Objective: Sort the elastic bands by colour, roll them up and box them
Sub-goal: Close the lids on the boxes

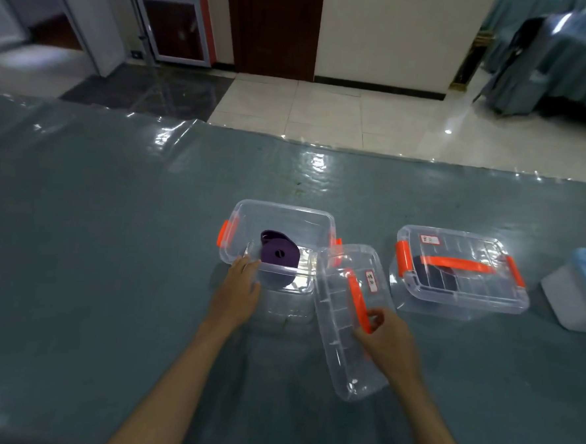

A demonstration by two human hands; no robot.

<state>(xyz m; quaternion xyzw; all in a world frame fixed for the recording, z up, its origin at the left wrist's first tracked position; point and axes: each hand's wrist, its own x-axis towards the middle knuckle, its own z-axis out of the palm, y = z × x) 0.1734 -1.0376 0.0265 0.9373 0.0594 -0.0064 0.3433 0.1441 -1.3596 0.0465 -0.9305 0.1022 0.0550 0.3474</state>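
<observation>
With the rolled purple band [278,253] already in the open box [281,214] just beyond the flat, steadying left hand [237,292], the right hand [388,344] pinches the lid [340,327] by its handle, so closing likely comes next, calling for squaring it over the rim.

Purple band [278,253], clear box [278,221] with orange latches [223,233].

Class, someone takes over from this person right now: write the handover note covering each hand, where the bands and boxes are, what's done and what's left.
Left hand: steadying the open box at its near rim.
Right hand: gripping the orange handle of the lid, which is tilted beside that box.
Purple band: rolled, inside the open box.
Second box: lidded, dark roll inside.
Left: fit the lid on and snap the latches.
</observation>
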